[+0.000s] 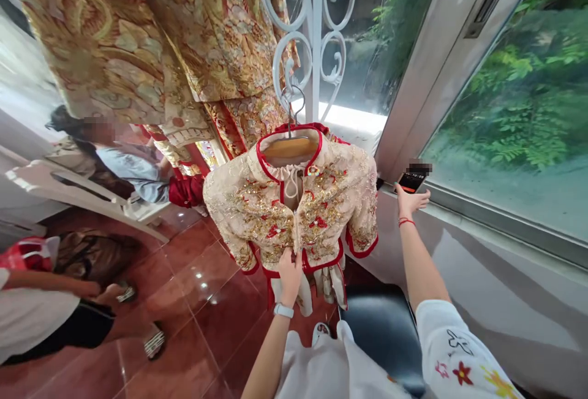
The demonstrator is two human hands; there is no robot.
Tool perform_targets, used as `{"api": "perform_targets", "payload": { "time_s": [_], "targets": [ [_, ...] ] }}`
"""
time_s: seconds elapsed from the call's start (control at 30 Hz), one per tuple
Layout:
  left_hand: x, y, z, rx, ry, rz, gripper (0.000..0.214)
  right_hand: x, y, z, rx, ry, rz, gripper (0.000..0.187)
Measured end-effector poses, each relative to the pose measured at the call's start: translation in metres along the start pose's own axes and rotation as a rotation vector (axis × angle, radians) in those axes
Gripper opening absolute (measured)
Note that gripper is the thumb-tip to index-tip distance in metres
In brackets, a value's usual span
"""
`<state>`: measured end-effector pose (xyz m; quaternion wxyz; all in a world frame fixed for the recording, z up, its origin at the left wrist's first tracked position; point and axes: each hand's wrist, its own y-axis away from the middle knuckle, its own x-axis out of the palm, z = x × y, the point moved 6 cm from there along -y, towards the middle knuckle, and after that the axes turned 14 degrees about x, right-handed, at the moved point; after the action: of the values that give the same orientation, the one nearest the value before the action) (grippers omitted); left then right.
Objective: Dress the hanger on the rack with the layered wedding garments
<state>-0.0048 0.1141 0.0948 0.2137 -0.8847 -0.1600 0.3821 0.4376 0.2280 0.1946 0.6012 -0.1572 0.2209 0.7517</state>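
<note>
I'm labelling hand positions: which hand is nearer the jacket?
Left. The left hand grips the jacket at its lower front; the right hand, holding the phone, is apart from it, off to the right near the window.

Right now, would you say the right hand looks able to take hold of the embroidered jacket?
Probably not freely: the right hand is holding a smartphone, although the way across to the embroidered jacket looks unobstructed.

Phone (411,182) top blurred; black chair (383,319) partly hidden.
</note>
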Motion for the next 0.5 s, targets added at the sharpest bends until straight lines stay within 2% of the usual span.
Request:
{"api": "perform_targets", "payload": {
  "time_s": [0.07, 0.13, 0.27, 0.37, 0.5],
  "targets": [
    [0.000, 0.000, 0.001, -0.012, 0.000, -0.024, 0.025, 0.028, -0.035, 0.003, 0.030, 0.067, -0.034, 0.100],
    [0.001, 0.003, 0.003, -0.024, -0.016, -0.039, 0.024, 0.050, -0.055, 0.007, 0.036, 0.107, -0.078, 0.104],
    [0.003, 0.008, 0.009, -0.062, -0.060, -0.054, 0.019, 0.072, -0.063, 0.012, 0.009, 0.126, -0.152, 0.097],
    [0.004, 0.008, 0.010, -0.086, -0.059, -0.059, 0.019, 0.065, -0.065, 0.008, -0.020, 0.087, -0.187, 0.093],
    [0.005, 0.002, 0.008, -0.084, -0.045, -0.036, 0.018, 0.030, -0.087, -0.010, -0.074, 0.039, -0.262, 0.088]
  ]
}}
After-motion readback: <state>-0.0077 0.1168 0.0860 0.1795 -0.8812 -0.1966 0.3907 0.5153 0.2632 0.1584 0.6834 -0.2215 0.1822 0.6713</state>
